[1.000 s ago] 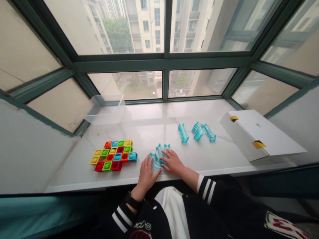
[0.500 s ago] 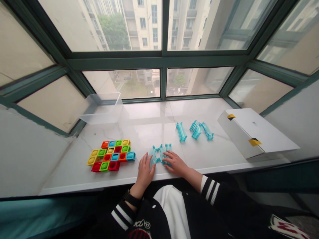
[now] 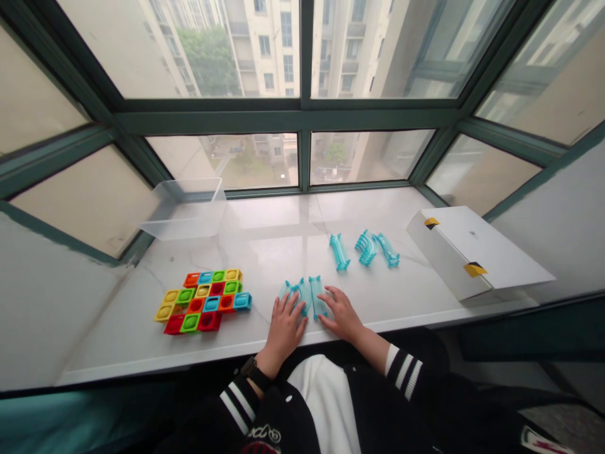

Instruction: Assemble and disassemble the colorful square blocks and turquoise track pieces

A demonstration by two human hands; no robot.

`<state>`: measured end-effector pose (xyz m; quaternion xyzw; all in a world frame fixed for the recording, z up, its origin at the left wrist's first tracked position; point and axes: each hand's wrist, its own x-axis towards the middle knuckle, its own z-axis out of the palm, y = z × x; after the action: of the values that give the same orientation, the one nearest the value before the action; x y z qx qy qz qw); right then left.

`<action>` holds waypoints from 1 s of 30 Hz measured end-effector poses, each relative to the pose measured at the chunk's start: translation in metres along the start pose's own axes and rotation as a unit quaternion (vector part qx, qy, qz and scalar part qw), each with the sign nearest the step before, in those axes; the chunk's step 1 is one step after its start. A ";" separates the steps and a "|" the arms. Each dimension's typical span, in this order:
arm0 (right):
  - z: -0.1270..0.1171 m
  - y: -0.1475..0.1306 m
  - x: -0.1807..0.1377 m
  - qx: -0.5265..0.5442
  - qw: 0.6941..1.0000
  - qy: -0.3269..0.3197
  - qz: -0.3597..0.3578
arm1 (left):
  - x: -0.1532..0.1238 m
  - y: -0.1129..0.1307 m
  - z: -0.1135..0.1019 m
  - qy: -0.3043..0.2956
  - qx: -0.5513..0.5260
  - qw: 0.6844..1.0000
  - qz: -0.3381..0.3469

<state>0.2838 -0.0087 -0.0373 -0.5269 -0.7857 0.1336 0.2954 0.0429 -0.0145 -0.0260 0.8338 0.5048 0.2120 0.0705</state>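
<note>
Near the front edge of the white sill, two curved translucent blue track pieces [image 3: 303,289] lie side by side. My left hand [image 3: 285,320] rests over them with its fingers spread and hides their lower part. Just right of these stands a separate translucent blue track piece [image 3: 315,297], upright in the view, with a narrow gap between. My right hand [image 3: 344,316] is at its right side, fingers and thumb apart, the fingertips at or close to its edge. Neither hand is closed around a piece.
Several coloured blocks [image 3: 211,304] form a flat cluster on the left. Behind them stands a clear plastic bin [image 3: 182,228]. Three more blue track pieces, one a straight piece [image 3: 339,252], lie further back. A white box [image 3: 491,252] stands at the right, before the windows.
My left hand has slid right and now covers more of the curved pieces. My right hand has drawn back to the right, uncovering the piece beside it. The view has shifted slightly.
</note>
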 end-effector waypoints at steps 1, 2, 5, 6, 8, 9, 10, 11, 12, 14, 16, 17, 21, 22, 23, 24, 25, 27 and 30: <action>0.001 0.001 0.000 0.001 1.000 -0.003 0.004 | 0.000 -0.001 0.001 0.000 0.000 1.000 -0.005; 0.002 0.001 0.001 0.004 1.000 -0.006 0.006 | 0.000 -0.002 0.002 0.000 0.000 1.000 -0.008; 0.004 0.002 0.004 0.019 1.000 -0.009 0.009 | -0.001 -0.004 0.004 0.011 -0.004 1.000 -0.015; 0.003 0.002 0.005 0.023 1.000 -0.008 0.011 | -0.001 -0.005 0.005 0.015 -0.004 1.000 -0.017; 0.001 0.000 0.006 0.030 0.999 -0.002 0.016 | -0.002 -0.006 0.007 0.022 -0.006 1.000 -0.022; -0.001 -0.001 0.006 0.034 0.999 0.002 0.019 | -0.002 -0.007 0.008 0.024 -0.007 0.999 -0.024; -0.003 -0.002 0.006 0.038 0.999 0.003 0.023 | -0.002 -0.007 0.008 0.025 -0.010 0.999 -0.025; -0.005 -0.003 0.007 0.043 0.999 0.002 0.026 | -0.001 -0.007 0.008 0.026 -0.012 0.999 -0.027; -0.007 -0.004 0.006 0.049 0.998 -0.003 0.026 | -0.001 -0.007 0.008 0.027 -0.014 0.999 -0.029; -0.012 -0.004 0.006 0.061 0.998 -0.020 0.014 | -0.001 -0.007 0.008 0.028 -0.017 0.999 -0.032; -0.016 0.000 0.004 0.073 0.997 -0.040 -0.007 | -0.001 -0.007 0.007 0.027 -0.018 0.999 -0.032; -0.018 0.002 0.004 0.078 0.996 -0.047 -0.015 | -0.001 -0.007 0.007 0.026 -0.018 0.999 -0.032; -0.027 0.010 0.001 0.087 0.994 -0.060 -0.014 | -0.001 -0.009 0.008 0.028 -0.018 0.999 -0.028; -0.029 0.011 0.001 0.086 0.995 -0.059 -0.007 | -0.001 -0.009 0.009 0.031 -0.019 0.999 -0.027; -0.031 0.012 0.001 0.084 0.995 -0.059 0.000 | -0.001 -0.010 0.010 0.033 -0.020 0.999 -0.027; -0.032 0.012 0.001 0.081 0.995 -0.057 0.006 | -0.001 -0.010 0.010 0.035 -0.021 0.999 -0.026; -0.034 0.013 0.002 0.079 0.995 -0.055 0.011 | -0.001 -0.011 0.010 0.036 -0.021 0.999 -0.025; -0.037 0.013 0.003 0.079 0.996 -0.047 0.015 | -0.001 -0.011 0.011 0.037 -0.023 0.999 -0.023; -0.046 0.014 0.007 0.086 0.996 -0.022 0.010 | -0.001 -0.011 0.011 0.040 -0.027 0.999 -0.025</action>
<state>0.3200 -0.0011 -0.0063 -0.5045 -0.7722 0.2150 0.3209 0.0380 -0.0089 -0.0395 0.8097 0.5221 0.2564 0.0778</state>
